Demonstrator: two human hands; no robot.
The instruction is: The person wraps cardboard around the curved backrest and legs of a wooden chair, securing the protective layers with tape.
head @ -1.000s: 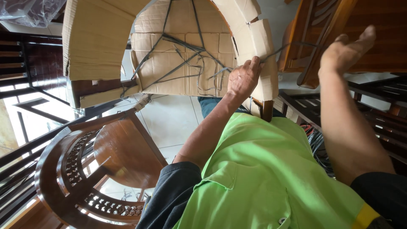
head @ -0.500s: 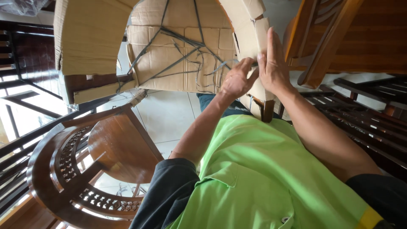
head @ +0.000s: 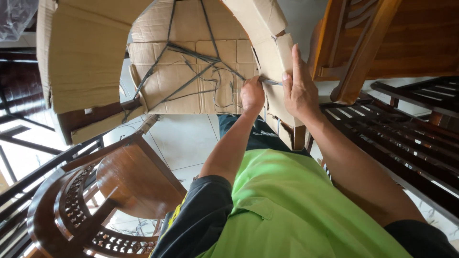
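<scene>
Cardboard wrapping [head: 191, 71], brown, creased and bound with crossing dark plastic straps [head: 191, 79], covers a piece of wooden furniture straight ahead of both hands. The left hand [head: 252, 95] is curled into a loose fist against the cardboard's edge, fingers closed round something thin at the seam; whether that is a strap end or a small tool cannot be told. Just beside it, touching the same edge, the right hand [head: 300, 88] lies flat and open on a curved strip of brown cardboard [head: 275, 52], fingers straight and pointing away from the body, thumb tucked toward the left hand. It presses rather than grips. A short pale sliver [head: 271, 82] shows between the two hands at the seam.

Beyond the right hand stands a reddish-brown wooden chair frame [head: 354, 52], and to the outside of the right forearm run dark slatted wooden rails [head: 406, 143]. Outside the left forearm, nearer the body, sits a polished round wooden chair with a carved spindle rim [head: 86, 205]. Below the wrapped piece lies a pale tiled floor [head: 186, 138]. The person wears a lime-green shirt with dark sleeves [head: 287, 210].
</scene>
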